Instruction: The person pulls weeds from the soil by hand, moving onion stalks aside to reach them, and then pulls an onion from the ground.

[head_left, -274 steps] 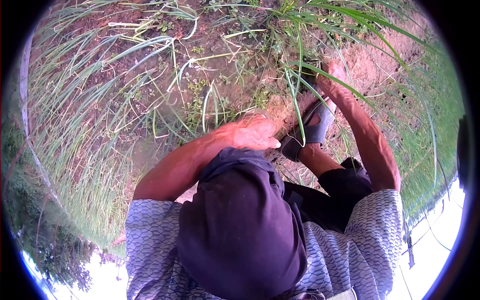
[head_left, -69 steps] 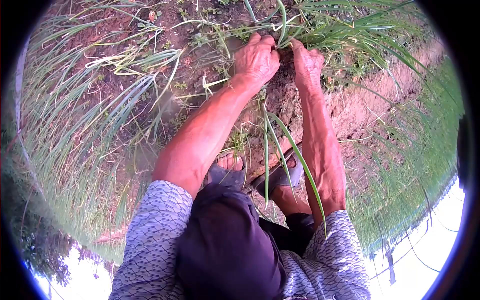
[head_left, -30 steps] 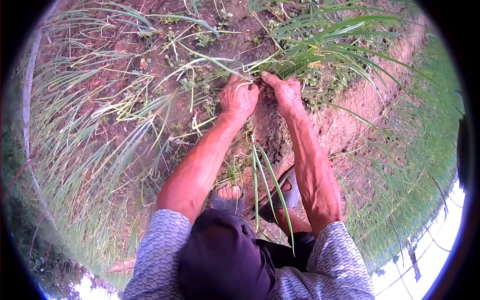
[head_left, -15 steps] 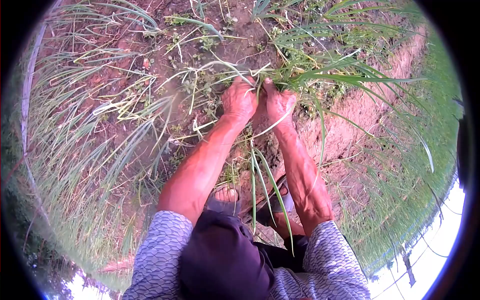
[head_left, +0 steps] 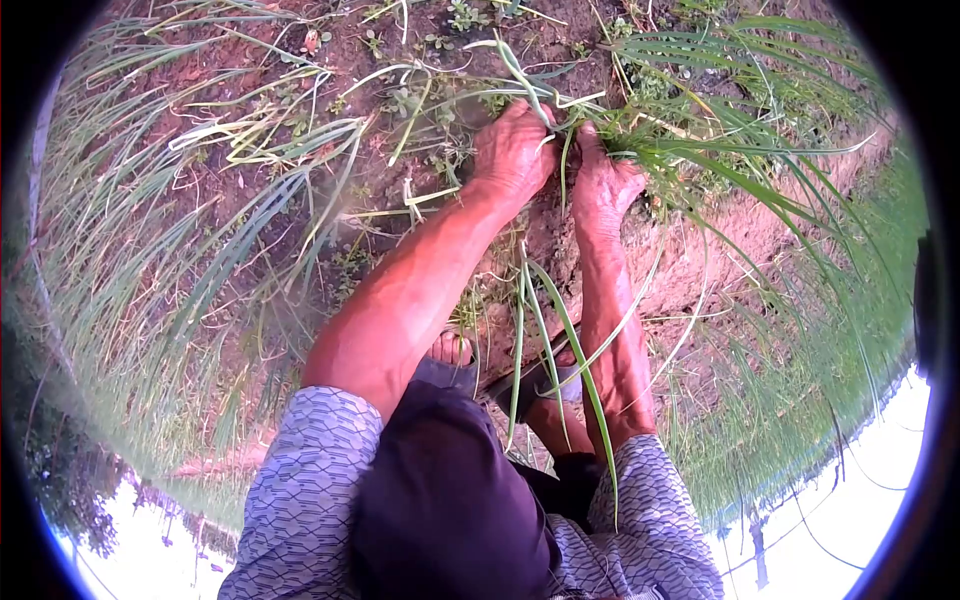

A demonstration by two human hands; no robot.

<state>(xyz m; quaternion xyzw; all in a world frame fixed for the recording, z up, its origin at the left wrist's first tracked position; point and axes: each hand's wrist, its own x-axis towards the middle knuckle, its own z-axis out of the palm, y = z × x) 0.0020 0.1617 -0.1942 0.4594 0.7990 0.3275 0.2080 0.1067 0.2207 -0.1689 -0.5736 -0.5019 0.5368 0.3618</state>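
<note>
My left hand (head_left: 512, 152) is closed low over the soil, its fingers bent down among thin stems. A pale green onion leaf (head_left: 520, 78) sticks up across its fingertips, and what they pinch is hidden. Close beside it, my right hand (head_left: 606, 188) is wrapped round a bunch of long green grass (head_left: 690, 150), whose blades fan out to the right. Its thumb points up towards the left fingers. Several long onion leaves (head_left: 535, 320) hang down between my forearms, above my feet.
Rows of leaning onion plants (head_left: 200, 240) fill the left side. Small weeds (head_left: 405, 100) grow in the brown soil. A bare earth ridge (head_left: 690, 265) runs along the right, with more green growth beyond. My sandalled foot (head_left: 450, 360) stands below my hands.
Both hands have shifted slightly right and up in the view, the grass bunch going with the right hand. The ground has slid upward as the view tilted.
</note>
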